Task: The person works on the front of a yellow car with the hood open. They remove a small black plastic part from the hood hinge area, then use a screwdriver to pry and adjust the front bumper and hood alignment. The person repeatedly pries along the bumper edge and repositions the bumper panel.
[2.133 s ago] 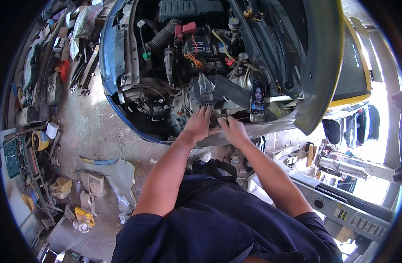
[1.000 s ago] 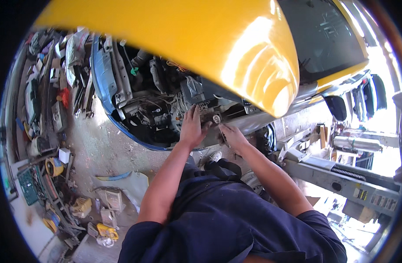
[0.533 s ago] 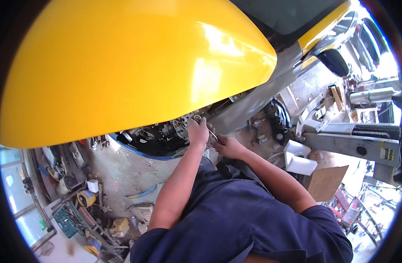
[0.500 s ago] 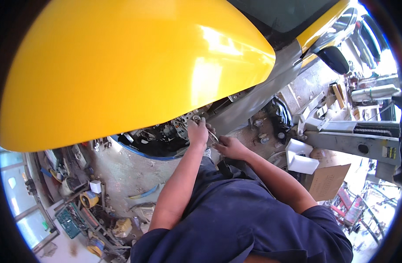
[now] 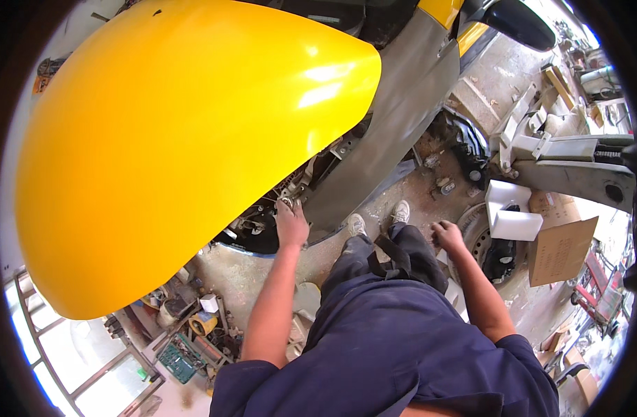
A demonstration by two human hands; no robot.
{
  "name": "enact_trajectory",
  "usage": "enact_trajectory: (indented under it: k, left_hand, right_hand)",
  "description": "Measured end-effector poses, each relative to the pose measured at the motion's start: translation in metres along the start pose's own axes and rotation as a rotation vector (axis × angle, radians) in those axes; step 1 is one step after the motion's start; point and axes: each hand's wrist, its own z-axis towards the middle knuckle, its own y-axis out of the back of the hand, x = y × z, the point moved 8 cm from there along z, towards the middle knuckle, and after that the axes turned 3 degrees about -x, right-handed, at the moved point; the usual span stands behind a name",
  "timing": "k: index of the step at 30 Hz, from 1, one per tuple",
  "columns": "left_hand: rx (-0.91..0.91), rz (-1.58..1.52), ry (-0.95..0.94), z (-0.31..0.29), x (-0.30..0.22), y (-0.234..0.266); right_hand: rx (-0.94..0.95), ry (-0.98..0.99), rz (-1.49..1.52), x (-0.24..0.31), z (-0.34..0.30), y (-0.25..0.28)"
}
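My left hand [image 5: 291,224] reaches to the fender edge beside the raised yellow hood [image 5: 186,139]. Its fingers bend over small metal parts at the rim of the engine bay [image 5: 252,226], and what they grip is too small to make out. Off to the right, well away from the car, my right hand [image 5: 448,235] hangs with its fingers curled in. Anything inside it is hidden. The grey unpainted fender [image 5: 374,156] runs from my left hand up toward the windshield.
A wheel [image 5: 480,240] lies by my right hand, with white foam [image 5: 511,215] and a cardboard box [image 5: 563,250] beyond it. A grey lift arm [image 5: 572,182] juts in at right. Lower left, a green tool case [image 5: 182,358] sits among clutter. My shoes [image 5: 357,224] stand beside the fender.
My hands were close together at the fender edge, with a thin shiny curved thing between them. The right hand has moved away to the right; the view has shifted and turned.
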Motion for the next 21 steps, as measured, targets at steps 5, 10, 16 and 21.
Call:
enact_trajectory:
  k: [5,10,16,21]
  left_hand:
    - [0.376,0.608,-0.34,0.037,0.016,0.018]
    - [0.297,0.626,-1.138,0.066,-0.013,0.029]
    - [0.443,0.574,-0.543,0.055,-0.01,0.014]
    - [0.145,0.073,-0.049,0.041,0.001,0.006]
  right_hand:
    - [-0.047,-0.142,0.166,-0.057,0.008,0.036]
    - [-0.096,-0.211,0.269,-0.09,-0.015,0.036]
    - [-0.154,-0.263,0.501,-0.118,-0.051,-0.006]
    - [-0.119,-0.309,0.586,-0.137,-0.071,-0.067]
